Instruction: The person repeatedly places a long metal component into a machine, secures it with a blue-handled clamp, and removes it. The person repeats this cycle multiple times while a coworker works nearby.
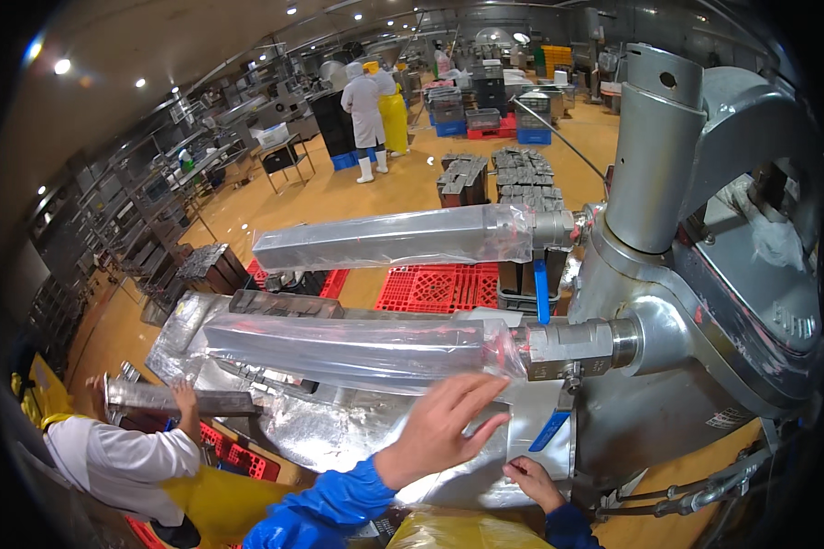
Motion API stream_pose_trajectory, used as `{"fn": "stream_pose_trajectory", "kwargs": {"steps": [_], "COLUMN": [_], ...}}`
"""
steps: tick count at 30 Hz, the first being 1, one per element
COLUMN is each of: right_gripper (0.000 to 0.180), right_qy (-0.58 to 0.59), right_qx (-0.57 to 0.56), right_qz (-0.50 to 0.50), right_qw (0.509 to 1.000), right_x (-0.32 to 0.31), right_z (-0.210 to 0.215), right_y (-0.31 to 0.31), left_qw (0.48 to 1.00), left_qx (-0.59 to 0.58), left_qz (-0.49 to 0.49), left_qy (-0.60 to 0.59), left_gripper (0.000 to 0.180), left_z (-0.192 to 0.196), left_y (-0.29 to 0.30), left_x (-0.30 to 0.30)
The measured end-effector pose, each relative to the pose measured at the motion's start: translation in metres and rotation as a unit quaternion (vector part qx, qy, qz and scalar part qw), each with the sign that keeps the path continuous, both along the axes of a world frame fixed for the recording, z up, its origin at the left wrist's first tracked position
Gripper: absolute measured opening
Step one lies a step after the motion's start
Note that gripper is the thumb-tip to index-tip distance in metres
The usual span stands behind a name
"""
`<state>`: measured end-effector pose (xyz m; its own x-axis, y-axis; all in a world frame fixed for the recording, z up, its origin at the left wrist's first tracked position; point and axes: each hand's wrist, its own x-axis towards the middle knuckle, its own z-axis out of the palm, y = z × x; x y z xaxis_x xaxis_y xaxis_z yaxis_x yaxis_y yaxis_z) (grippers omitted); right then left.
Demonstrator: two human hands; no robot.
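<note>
My left hand (pixel 447 425), in a blue sleeve, is open with thumb and fingers apart. It reaches just below the valve end of the near long metal tube (pixel 357 348), which is wrapped in clear plastic film. Whether its fingertips touch the film I cannot tell. My right hand (pixel 536 485) is low, beneath a blue valve lever (pixel 549 430), with its fingers curled together; what they hold, if anything, is hidden. The near tube joins a steel valve (pixel 568 350) on the large machine (pixel 650 412). Behind it, a second film-wrapped tube (pixel 394 242) runs nearly parallel, with its own blue lever (pixel 541 291).
A shiny metal table (pixel 339 430) lies under the tubes. At the left, a co-worker in a yellow apron (pixel 220 499) holds a long metal mould (pixel 183 399). Red pallets (pixel 435 288) and stacked metal moulds (pixel 526 174) stand beyond. Farther back are two people in white coats (pixel 362 105).
</note>
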<state>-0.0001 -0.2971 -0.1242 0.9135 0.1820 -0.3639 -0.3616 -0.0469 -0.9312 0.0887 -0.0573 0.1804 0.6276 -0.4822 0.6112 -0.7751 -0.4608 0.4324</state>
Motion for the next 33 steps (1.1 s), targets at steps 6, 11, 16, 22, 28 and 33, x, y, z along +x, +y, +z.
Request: {"fn": "stream_pose_trajectory", "kwargs": {"steps": [6, 11, 16, 22, 28, 33], "right_gripper": [0.031, 0.036, 0.034, 0.031, 0.030, 0.032], "right_qy": [-0.081, -0.030, 0.003, -0.111, -0.172, -0.103], "right_qx": [-0.123, -0.236, -0.209, -0.182, -0.226, -0.321], "right_qz": [-0.014, -0.047, -0.075, 0.023, -0.023, -0.009], "right_qw": [0.989, 0.970, 0.975, 0.977, 0.959, 0.941], "right_x": [-0.043, -0.071, -0.066, -0.009, -0.010, -0.049], "right_z": [-0.025, -0.006, -0.007, 0.019, 0.033, 0.010], "right_y": [-0.016, -0.016, 0.016, 0.044, 0.023, -0.002], "left_qw": [0.934, 0.939, 0.945, 0.942, 0.943, 0.946], "left_qx": [0.305, 0.250, 0.215, 0.179, 0.183, 0.185], "left_qz": [0.176, 0.167, 0.167, 0.171, 0.180, 0.185], "left_qy": [-0.066, -0.169, -0.178, -0.225, -0.211, -0.190], "left_gripper": [0.097, 0.089, 0.080, 0.053, 0.071, 0.078], "left_z": [0.022, -0.008, -0.016, -0.018, -0.020, -0.022], "left_y": [0.074, 0.073, 0.041, 0.039, 0.041, 0.040], "left_x": [0.037, 0.063, 0.063, 0.068, 0.067, 0.066]}}
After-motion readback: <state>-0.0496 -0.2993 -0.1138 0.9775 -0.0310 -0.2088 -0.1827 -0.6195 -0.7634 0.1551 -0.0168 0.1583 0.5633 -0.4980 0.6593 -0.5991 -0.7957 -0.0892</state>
